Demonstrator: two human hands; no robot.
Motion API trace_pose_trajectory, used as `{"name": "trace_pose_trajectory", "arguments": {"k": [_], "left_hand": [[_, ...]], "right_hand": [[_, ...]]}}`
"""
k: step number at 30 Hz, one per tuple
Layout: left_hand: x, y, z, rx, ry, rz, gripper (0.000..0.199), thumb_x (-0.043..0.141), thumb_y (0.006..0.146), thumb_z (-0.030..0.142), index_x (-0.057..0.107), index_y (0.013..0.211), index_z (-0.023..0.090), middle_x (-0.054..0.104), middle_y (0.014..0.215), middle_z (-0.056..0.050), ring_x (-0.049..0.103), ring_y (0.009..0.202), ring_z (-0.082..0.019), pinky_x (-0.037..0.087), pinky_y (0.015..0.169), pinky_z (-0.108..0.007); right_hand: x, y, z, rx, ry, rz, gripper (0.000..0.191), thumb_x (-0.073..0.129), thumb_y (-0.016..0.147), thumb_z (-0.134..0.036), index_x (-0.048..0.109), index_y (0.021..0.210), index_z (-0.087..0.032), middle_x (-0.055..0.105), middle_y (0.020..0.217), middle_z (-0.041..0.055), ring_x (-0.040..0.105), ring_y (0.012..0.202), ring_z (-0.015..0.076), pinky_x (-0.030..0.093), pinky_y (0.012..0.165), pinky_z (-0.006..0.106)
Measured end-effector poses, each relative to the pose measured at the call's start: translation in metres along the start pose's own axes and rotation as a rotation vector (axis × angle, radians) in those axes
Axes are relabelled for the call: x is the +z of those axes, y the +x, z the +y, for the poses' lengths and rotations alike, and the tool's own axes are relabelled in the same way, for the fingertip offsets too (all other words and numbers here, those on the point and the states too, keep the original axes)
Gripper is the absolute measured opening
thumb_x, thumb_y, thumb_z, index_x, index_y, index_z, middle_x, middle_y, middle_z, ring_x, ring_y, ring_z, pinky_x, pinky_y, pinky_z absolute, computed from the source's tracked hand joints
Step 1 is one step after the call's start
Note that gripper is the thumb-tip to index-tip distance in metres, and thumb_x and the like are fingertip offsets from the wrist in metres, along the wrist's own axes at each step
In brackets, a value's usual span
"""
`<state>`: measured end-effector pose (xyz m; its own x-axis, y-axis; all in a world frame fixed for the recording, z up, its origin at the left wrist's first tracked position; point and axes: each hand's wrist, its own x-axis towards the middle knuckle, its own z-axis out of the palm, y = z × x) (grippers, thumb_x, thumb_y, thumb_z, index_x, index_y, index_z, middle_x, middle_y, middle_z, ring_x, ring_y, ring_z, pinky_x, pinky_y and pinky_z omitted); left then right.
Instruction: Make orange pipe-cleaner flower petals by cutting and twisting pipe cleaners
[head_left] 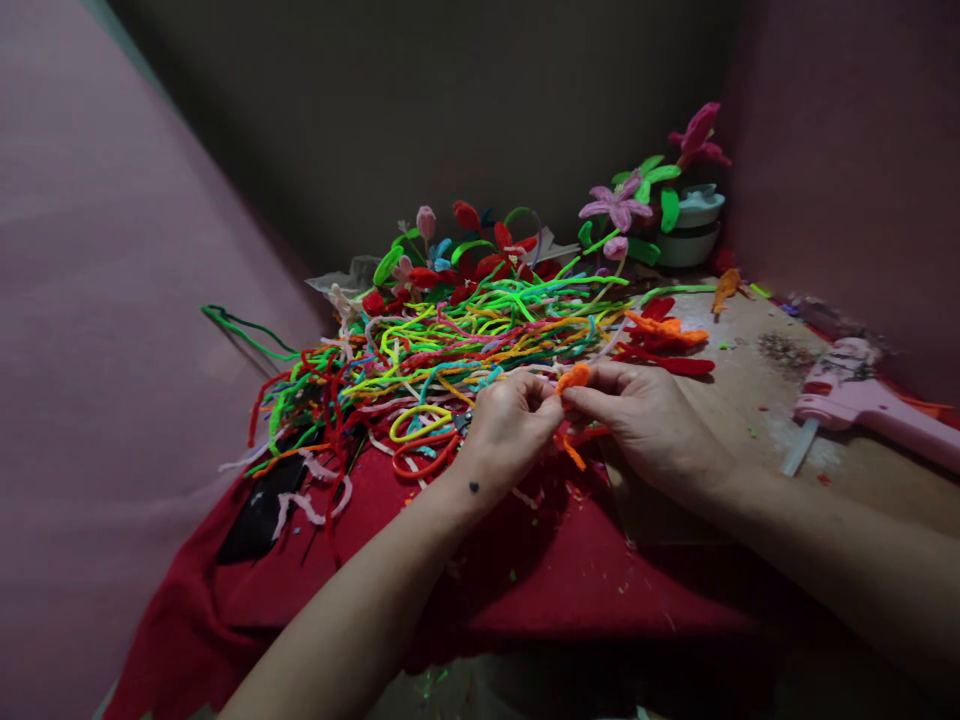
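Currently, orange fuzzy piece [574,377]: between your two hands, over the red cloth [570,590].
Left hand [516,412]: your fingertips pinch the piece's left side.
Right hand [637,410]: your thumb and fingers grip its right side.
Scissors [462,424]: just beside your left hand.
Multicoloured stems [480,340]: heaped beyond both hands.
Pink glue gun [847,400]: well apart, right of your right hand.

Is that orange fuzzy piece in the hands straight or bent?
Bent: the orange fuzzy piece curves between the left hand and right hand, which hide part of it.
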<state>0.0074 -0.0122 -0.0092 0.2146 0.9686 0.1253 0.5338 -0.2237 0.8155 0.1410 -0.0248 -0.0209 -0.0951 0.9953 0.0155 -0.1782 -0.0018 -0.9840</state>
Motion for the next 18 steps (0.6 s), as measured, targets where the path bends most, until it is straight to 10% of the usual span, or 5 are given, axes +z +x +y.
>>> {"name": "trace_pose_trajectory", "arguments": {"k": [18], "left_hand": [[0.012, -0.004, -0.004, 0.264, 0.444, 0.207, 0.006, 0.043, 0.074, 0.018, 0.045, 0.069, 0.019, 0.050, 0.059, 0.001, 0.045, 0.052, -0.012, 0.032, 0.053, -0.024]], "right_hand": [[0.000, 0.002, 0.005, -0.246, -0.497, 0.114, 0.016, 0.051, 0.075, -0.020, 0.065, 0.075, -0.014, 0.063, 0.069, 0.0024, 0.053, 0.063, 0.0142, 0.040, 0.062, 0.027]]}}
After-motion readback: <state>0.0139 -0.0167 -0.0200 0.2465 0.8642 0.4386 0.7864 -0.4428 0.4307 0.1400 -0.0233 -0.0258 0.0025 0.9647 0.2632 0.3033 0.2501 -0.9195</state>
